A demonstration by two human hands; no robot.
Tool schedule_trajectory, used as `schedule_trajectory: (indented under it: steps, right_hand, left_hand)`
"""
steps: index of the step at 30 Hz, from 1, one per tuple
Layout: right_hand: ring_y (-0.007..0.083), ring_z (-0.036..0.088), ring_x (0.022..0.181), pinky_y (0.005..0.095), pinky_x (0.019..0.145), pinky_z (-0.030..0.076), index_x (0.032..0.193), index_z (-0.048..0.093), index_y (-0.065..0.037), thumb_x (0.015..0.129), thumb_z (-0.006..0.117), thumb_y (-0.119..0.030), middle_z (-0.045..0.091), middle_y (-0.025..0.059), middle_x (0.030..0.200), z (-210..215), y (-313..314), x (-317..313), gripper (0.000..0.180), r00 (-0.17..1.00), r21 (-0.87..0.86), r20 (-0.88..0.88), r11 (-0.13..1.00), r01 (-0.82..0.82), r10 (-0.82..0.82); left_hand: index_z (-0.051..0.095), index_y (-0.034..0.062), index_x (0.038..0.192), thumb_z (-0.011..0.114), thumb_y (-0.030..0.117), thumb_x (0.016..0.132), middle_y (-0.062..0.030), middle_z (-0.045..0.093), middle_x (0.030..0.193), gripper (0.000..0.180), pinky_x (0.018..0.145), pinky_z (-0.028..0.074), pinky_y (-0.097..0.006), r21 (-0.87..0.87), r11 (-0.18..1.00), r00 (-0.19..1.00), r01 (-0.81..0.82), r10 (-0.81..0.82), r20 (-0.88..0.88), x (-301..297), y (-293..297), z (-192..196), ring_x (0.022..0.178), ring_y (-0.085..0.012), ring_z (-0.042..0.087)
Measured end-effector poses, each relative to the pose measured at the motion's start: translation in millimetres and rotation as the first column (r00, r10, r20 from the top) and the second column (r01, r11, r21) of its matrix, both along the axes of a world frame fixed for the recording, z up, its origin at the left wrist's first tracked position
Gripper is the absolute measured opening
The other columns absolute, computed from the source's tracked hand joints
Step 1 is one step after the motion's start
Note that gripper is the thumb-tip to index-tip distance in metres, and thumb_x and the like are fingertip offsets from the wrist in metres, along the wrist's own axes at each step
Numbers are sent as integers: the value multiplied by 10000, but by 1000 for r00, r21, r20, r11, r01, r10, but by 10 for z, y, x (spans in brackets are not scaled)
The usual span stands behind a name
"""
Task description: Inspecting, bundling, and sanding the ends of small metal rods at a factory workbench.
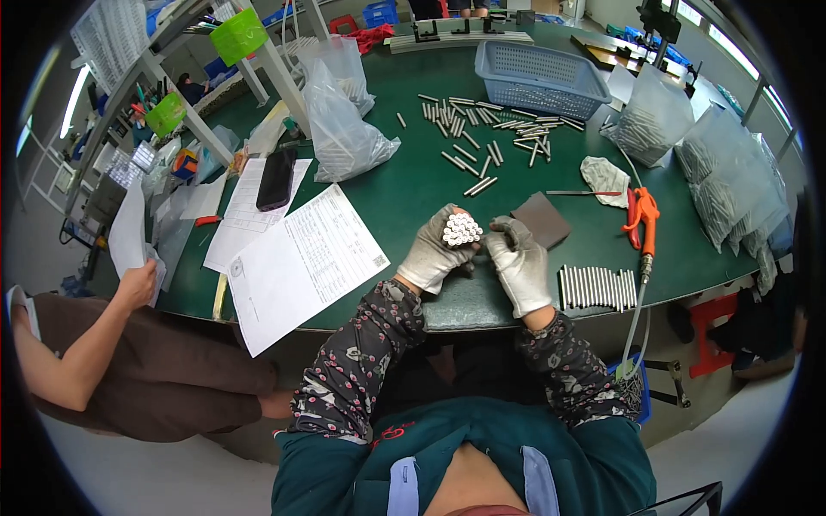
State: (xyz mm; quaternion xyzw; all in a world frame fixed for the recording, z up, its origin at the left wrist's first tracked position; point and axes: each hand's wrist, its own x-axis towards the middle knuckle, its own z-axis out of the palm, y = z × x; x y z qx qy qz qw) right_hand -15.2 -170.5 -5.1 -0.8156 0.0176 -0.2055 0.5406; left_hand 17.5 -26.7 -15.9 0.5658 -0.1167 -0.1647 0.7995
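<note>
Find a bundle of slim metal rods (462, 230) near the front of the green desk (422, 185), clamped in the curled fingers of the gloved left hand (433, 251), ends turned up toward the camera. Notice the gloved right hand (520, 271) just beside it, fingers bent; cannot tell whether pinching anything. Judging by the shine, probably stiff, smooth and hard to break; light singly, weightier bunched. Likely to roll, or to slide lengthwise past one another under a slack grip. Best to wrap the whole bunch firmly around the middle, keeping the ends level. For loose rods (531, 129) scattered farther back, pinch across mid-length; for the neat row of rods (598, 288) at right, squeeze inward from both sides.
</note>
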Motion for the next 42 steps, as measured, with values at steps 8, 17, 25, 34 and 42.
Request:
schedule_trajectory:
  steps: [8, 17, 25, 34, 42]
  right_hand:
    - [220, 610, 798, 275, 701, 478, 971, 613, -32, 759, 568, -69, 618, 122, 894, -150, 34, 68, 220, 959, 87, 183, 969, -233, 214]
    - [113, 550, 826, 221, 736, 443, 1077, 546, 46, 796, 579, -71, 593, 76, 970, -192, -23, 108, 307, 929, 293, 49, 884, -364, 366]
    - [131, 565, 863, 228, 774, 443, 1066, 552, 49, 789, 591, -86, 603, 103, 993, -67, -10, 73, 311, 927, 361, -36, 869, -337, 374]
    - [132, 562, 877, 230, 779, 442, 1065, 551, 49, 788, 593, -84, 604, 101, 982, -37, 3, 62, 310, 920, 404, -49, 850, -338, 389]
    - [97, 578, 662, 225, 600, 465, 1000, 590, 7, 785, 555, -93, 639, 82, 825, -41, 16, 55, 240, 936, 358, 34, 871, -338, 349]
  left_hand:
    - [488, 85, 955, 667, -77, 649, 42, 528, 848, 391, 720, 441, -180, 38, 994, 939, -103, 84, 334, 45, -36, -58, 790, -49, 505]
    - [501, 83, 927, 675, -91, 641, 23, 533, 855, 377, 709, 462, -213, 154, 980, 913, -126, 54, 404, 50, -33, -49, 805, -84, 518]
    - [473, 56, 951, 629, -145, 650, -31, 561, 818, 394, 576, 534, -260, 22, 1000, 981, -10, 6, 192, 89, -9, -79, 699, -142, 584]
    - [483, 52, 943, 628, -152, 637, -31, 563, 834, 395, 588, 536, -264, 45, 997, 959, -68, 53, 279, 86, -8, -87, 734, -139, 583]
    - [458, 34, 971, 598, -149, 664, -49, 554, 850, 384, 566, 531, -262, 45, 999, 989, 20, -26, 144, 68, 6, -14, 724, -154, 580]
